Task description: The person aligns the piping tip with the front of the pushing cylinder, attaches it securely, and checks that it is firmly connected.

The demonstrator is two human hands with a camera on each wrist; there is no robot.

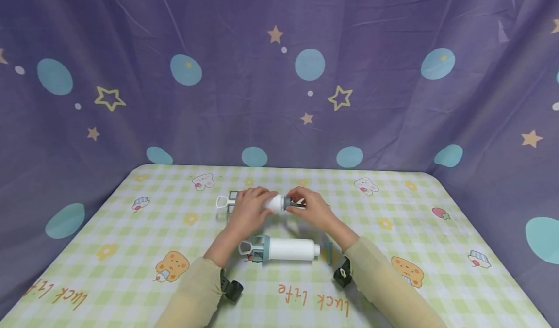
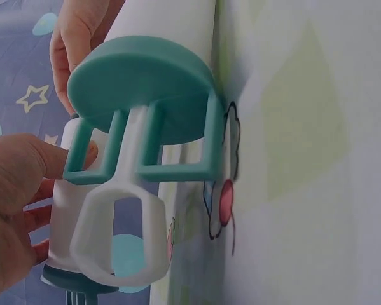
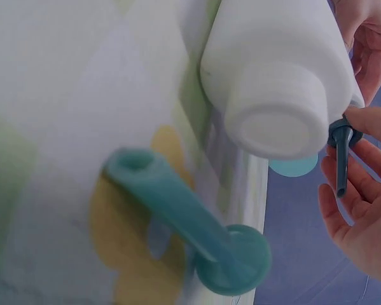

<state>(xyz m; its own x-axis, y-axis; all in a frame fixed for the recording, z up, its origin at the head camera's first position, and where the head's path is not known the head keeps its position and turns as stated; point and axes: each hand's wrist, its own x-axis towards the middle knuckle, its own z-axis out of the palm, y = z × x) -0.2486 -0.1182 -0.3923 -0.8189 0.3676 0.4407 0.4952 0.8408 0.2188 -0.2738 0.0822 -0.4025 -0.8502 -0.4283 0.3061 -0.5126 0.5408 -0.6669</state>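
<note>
My left hand point(image 1: 249, 211) grips the white barrel point(image 1: 274, 204) of a large plastic syringe lying sideways, its white ring handle point(image 1: 221, 202) poking out to the left. At the barrel's other end my right hand point(image 1: 315, 210) pinches a dark teal nozzle point(image 3: 341, 165) by its round base, right at the mouth of the barrel. A second white syringe point(image 1: 291, 249) with a teal collar point(image 2: 139, 82) lies on the table nearer to me, below both hands. Beside its narrow neck point(image 3: 276, 124) lies a loose teal nozzle point(image 3: 184, 213).
The table is covered by a green-and-white checked cloth point(image 1: 131, 294) with printed cartoons. Behind it hangs a purple curtain point(image 1: 244, 124) with stars and blue spots. Each wrist carries a small black camera point(image 1: 231, 289).
</note>
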